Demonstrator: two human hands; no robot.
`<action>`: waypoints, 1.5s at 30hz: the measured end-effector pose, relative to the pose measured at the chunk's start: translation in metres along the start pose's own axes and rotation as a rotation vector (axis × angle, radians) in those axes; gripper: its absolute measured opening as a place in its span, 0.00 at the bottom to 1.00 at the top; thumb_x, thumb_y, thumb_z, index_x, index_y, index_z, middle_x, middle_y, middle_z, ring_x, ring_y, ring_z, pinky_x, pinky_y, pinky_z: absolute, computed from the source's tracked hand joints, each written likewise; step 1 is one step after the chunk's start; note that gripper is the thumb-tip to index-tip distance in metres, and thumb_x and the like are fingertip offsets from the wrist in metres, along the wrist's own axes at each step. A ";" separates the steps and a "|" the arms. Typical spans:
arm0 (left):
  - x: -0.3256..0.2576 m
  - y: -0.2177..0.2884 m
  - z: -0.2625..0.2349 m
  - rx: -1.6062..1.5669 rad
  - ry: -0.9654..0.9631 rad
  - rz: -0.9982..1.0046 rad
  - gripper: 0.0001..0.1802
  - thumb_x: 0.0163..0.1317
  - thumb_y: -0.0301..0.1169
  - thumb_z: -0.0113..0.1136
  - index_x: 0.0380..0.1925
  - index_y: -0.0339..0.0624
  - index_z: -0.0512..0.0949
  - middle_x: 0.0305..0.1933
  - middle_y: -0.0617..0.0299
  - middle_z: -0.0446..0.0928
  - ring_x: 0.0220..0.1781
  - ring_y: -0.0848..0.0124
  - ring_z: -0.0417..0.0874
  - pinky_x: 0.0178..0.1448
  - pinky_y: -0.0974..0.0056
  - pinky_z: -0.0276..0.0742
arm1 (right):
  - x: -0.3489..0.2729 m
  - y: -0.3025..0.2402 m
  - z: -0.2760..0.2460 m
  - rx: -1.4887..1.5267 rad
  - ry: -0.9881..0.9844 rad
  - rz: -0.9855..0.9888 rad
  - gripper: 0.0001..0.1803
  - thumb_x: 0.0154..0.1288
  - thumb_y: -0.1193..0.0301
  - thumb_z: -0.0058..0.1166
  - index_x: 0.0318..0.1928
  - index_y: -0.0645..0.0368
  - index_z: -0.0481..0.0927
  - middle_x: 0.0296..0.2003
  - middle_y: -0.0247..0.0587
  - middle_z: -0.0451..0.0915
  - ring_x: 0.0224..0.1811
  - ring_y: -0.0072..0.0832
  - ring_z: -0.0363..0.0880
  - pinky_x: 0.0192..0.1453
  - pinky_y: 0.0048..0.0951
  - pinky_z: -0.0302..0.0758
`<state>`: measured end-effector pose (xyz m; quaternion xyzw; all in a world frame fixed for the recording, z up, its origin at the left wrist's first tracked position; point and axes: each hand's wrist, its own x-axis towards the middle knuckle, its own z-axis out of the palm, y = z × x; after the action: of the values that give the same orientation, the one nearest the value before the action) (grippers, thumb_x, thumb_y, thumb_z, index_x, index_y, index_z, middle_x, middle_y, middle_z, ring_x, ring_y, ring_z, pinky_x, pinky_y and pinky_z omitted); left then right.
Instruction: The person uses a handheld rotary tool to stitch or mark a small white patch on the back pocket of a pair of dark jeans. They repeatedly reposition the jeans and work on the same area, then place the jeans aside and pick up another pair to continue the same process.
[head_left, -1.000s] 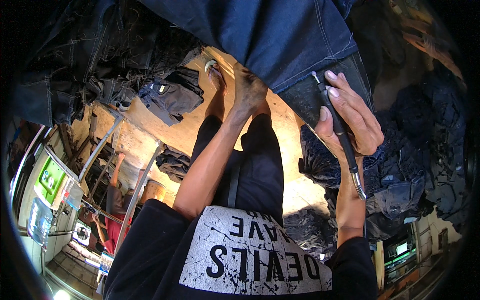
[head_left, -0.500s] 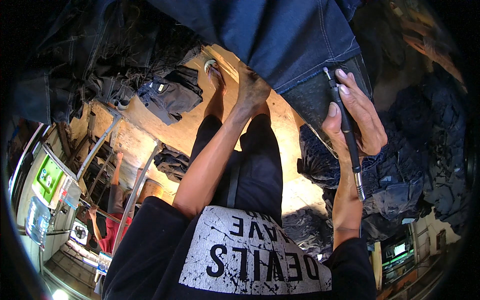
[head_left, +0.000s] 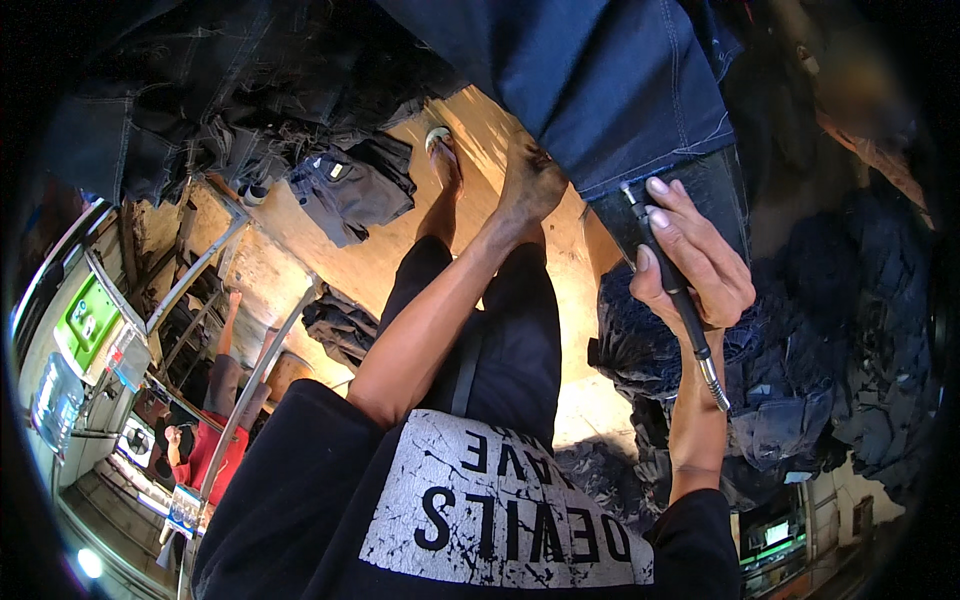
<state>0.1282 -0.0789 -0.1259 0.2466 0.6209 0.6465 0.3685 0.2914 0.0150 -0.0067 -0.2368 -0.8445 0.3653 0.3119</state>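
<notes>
Head view: dark garments (head_left: 200, 90) heap across the upper left. At top centre hangs a blue denim garment (head_left: 610, 90), its hem crossing a dark flat panel (head_left: 725, 185) right of centre. Against the denim's lower-left edge is the left hand (head_left: 537, 185); whether its fingers grip, I cannot tell. The right hand (head_left: 712, 268), right of centre, pinches a slim black tool (head_left: 672, 283), pale tip (head_left: 627, 187) beside the hem.

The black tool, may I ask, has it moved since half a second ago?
Yes: the black tool moved left along the blue hem, away from the hem's right end.
</notes>
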 end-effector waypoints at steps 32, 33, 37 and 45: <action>0.105 0.197 -0.024 0.891 -0.631 0.881 0.10 0.61 0.35 0.75 0.40 0.48 0.86 0.75 0.41 0.69 0.79 0.40 0.63 0.77 0.37 0.56 | -0.069 -0.037 -0.037 -0.545 0.979 0.645 0.10 0.61 0.83 0.56 0.42 0.58 0.81 0.40 0.54 0.82 0.45 0.57 0.82 0.52 0.48 0.79; 0.074 0.191 -0.009 0.912 -0.737 0.905 0.11 0.62 0.40 0.77 0.38 0.50 0.86 0.77 0.41 0.67 0.82 0.40 0.60 0.80 0.37 0.53 | -0.105 -0.054 -0.050 -0.586 1.042 0.637 0.10 0.62 0.83 0.56 0.43 0.58 0.81 0.40 0.53 0.83 0.45 0.56 0.83 0.52 0.47 0.79; 0.016 0.165 0.061 1.101 -0.594 0.557 0.58 0.54 0.72 0.72 0.71 0.40 0.71 0.83 0.37 0.59 0.85 0.38 0.55 0.83 0.30 0.45 | -0.214 -0.107 -0.106 -0.601 1.206 0.730 0.09 0.68 0.81 0.57 0.47 0.57 0.83 0.42 0.51 0.84 0.47 0.52 0.86 0.54 0.42 0.81; -0.084 0.112 0.163 1.054 -0.787 0.685 0.28 0.55 0.40 0.74 0.56 0.41 0.84 0.78 0.42 0.66 0.84 0.42 0.56 0.80 0.36 0.51 | -0.272 -0.178 -0.106 -0.702 1.135 0.803 0.07 0.71 0.83 0.62 0.47 0.61 0.83 0.40 0.48 0.83 0.43 0.45 0.86 0.53 0.37 0.80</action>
<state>0.2863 -0.0387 0.0130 0.7841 0.5592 0.2051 0.1744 0.5229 -0.2164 0.0902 -0.7602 -0.4714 -0.0157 0.4468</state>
